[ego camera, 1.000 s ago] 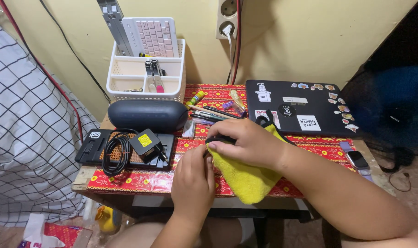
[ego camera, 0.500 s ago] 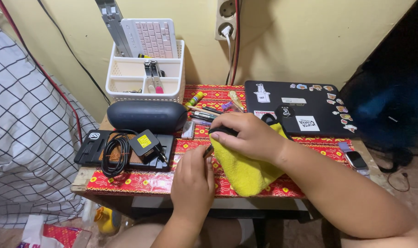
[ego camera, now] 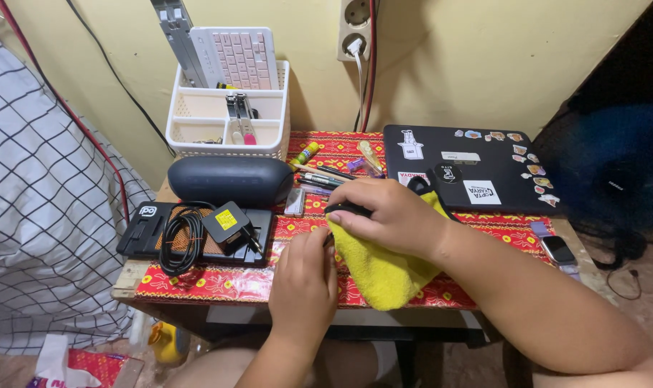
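At frame centre the right hand (ego camera: 391, 213) stays clamped on a black mouse (ego camera: 346, 210) over the yellow cloth (ego camera: 380, 269), barely shifted since before. The left hand (ego camera: 306, 276), fingers curled together, still rests on the table (ego camera: 197, 284).

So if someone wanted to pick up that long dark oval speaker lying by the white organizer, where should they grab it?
Probably around the middle of the dark oval speaker, coming down from above with fingers over its front and back long sides. It lies flat on its long side, its rounded ends offer little purchase, the white organizer crowds it from behind, and the charger and coiled cable sit just in front.
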